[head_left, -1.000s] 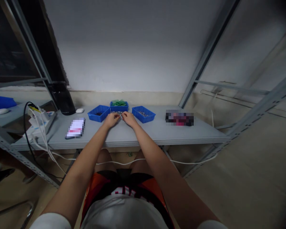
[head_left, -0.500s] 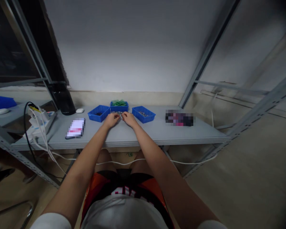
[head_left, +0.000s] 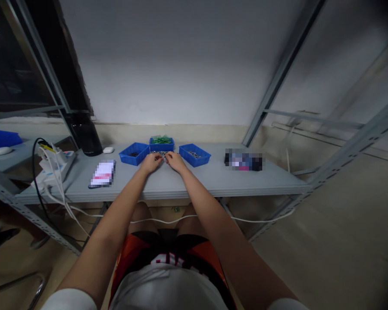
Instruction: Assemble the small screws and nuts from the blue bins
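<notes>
Heap of silvery parts (head_left: pixel 158 152)
On the bench (head_left: pixel 161 181), just beyond left hand (head_left: pixel 151 162) and right hand (head_left: pixel 174 161), shapes too small to tell.

A person wears a white short-sleeved shirt (head_left: pixel 168 288) and black shorts (head_left: pixel 168 237) with orange side panels and white, pink-edged lettering across the front.

- Left bin (head_left: pixel 126 159), middle bin (head_left: pixel 161 147), right bin (head_left: pixel 198 162): plain blue
- Pieces in the middle bin (head_left: pixel 161 140): bright green
- Parts in the left bin (head_left: pixel 134 154): dark
- Parts in the right bin (head_left: pixel 193 153): silvery
- Tabletop (head_left: pixel 213 178): plain grey
- Bottle (head_left: pixel 87 138): black
- Shorts (head_left: pixel 211 256): orange and black, white lettering edged pink
</notes>
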Motion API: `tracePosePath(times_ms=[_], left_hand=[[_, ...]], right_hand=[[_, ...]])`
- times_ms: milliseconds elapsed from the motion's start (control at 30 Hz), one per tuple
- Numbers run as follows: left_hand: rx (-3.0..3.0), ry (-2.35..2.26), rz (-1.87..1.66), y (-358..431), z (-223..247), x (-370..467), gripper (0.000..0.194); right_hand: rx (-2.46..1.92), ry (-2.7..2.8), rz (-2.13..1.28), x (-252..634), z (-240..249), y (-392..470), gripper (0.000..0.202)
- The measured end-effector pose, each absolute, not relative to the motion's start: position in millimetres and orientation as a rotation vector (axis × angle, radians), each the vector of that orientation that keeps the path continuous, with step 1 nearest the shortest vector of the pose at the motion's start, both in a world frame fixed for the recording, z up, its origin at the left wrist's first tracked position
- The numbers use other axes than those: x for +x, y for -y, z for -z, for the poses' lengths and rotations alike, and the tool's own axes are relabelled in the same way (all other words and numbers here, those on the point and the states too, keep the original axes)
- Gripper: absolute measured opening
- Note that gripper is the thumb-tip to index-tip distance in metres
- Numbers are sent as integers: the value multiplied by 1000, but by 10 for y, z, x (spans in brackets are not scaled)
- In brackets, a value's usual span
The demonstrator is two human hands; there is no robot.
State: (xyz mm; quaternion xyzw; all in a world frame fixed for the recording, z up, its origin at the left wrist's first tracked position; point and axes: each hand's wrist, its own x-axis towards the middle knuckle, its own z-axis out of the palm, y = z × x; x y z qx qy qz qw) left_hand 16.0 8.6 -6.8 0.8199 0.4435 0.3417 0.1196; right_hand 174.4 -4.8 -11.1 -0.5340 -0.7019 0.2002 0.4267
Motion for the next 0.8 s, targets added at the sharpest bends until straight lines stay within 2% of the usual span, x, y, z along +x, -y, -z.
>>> tracePosePath(times_ms=[800], left_hand=[[2406, -1285, -994, -60, 44, 159, 28]], right_hand=[[-1328, 1745, -502, 1740, 103, 53, 23]])
